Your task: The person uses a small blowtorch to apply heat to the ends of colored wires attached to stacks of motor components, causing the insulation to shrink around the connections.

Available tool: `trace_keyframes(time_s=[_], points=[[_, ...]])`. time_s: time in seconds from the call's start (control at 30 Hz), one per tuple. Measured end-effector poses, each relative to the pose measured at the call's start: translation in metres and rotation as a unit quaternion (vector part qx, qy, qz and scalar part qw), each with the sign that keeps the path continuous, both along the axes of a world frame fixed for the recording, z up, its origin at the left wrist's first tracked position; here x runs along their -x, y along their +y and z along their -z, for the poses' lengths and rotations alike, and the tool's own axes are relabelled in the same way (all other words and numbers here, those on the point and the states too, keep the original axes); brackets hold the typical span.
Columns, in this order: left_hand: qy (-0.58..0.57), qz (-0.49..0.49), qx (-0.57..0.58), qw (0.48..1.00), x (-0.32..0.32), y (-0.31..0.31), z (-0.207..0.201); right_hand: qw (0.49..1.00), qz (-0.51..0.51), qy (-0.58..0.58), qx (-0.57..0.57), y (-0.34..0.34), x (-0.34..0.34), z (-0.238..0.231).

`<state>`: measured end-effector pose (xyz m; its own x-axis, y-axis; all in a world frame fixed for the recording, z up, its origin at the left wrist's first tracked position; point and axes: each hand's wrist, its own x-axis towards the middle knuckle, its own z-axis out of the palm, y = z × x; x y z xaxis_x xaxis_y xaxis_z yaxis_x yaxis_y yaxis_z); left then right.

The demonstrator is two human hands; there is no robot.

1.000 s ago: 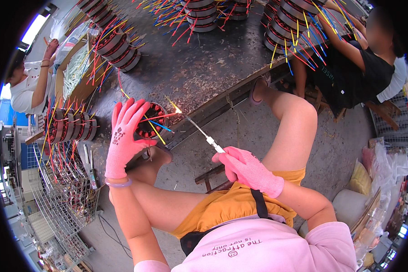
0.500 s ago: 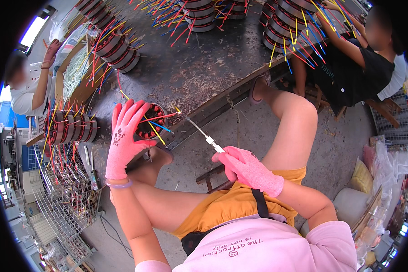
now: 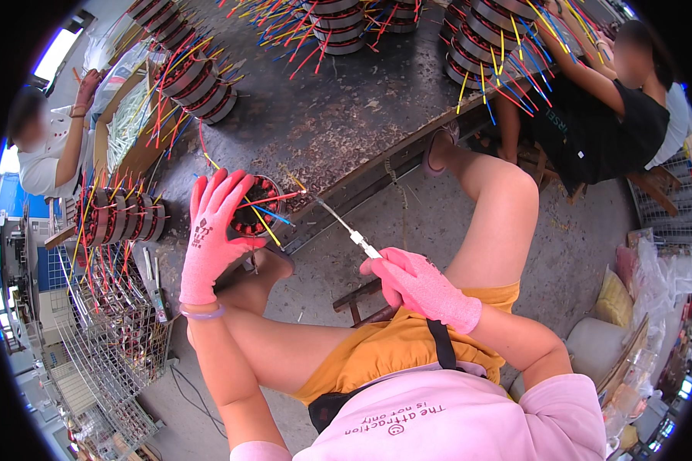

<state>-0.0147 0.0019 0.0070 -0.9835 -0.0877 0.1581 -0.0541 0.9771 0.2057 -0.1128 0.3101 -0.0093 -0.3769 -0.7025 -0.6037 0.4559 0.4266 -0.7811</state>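
Note:
My left hand (image 3: 211, 238), in a pink glove, curves around the left side of a motor stator (image 3: 263, 194) near the table's edge. Its fingers are stretched along the stator and its thumb lies at the near side. Red, yellow and blue leads stick out of the stator toward me. In my right hand (image 3: 423, 284), also gloved in pink, is a thin metal rod tool (image 3: 355, 235) with a white handle. The rod's tip is at the ends of a red lead (image 3: 273, 197) and a yellow lead (image 3: 297, 183); whether it touches them is too small to tell.
More stacked stators (image 3: 123, 215) with coloured leads stand left, and others (image 3: 196, 88) stand farther back on the dark worn table (image 3: 315, 115). A cardboard box (image 3: 142, 146) holds pale strips. Wire racks (image 3: 100, 346) stand lower left. One person (image 3: 50, 150) works at left, another (image 3: 607, 107) at right.
The yellow lead by the rod's tip shows longer and lies slanting down to the tip. My hands have hardly moved. At right, the other person's head has shifted slightly.

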Motion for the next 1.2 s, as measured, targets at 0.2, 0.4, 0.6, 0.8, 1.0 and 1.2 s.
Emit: trace_keyframes(time_s=[0.2, 0.4, 0.6, 0.8, 1.0, 1.2], points=[[-0.002, -0.002, -0.002, 1.000, 0.0002, 0.0005, -0.0005, 0.999, -0.036, 0.014, 0.003, 0.0004, 0.0034, -0.0027], [-0.001, -0.002, 0.000, 1.000, 0.0002, 0.0011, -0.0007, 0.999, -0.034, 0.025, 0.007, 0.0002, 0.0024, -0.0009], [-0.017, -0.003, 0.005, 1.000, -0.0002, -0.0001, -0.0009, 0.999, -0.033, 0.020, 0.005, 0.0003, 0.0029, -0.0016], [0.001, -0.002, -0.003, 1.000, 0.0001, 0.0008, 0.0003, 1.000, -0.028, 0.011, -0.003, 0.0008, 0.0032, -0.0020], [0.003, 0.001, -0.004, 1.000, 0.0004, 0.0003, 0.0008, 1.000, -0.027, 0.010, 0.011, 0.0004, 0.0022, 0.0035], [0.000, -0.002, -0.002, 1.000, 0.0001, 0.0010, -0.0001, 0.999, -0.031, 0.017, 0.010, -0.0007, 0.0028, -0.0010]])
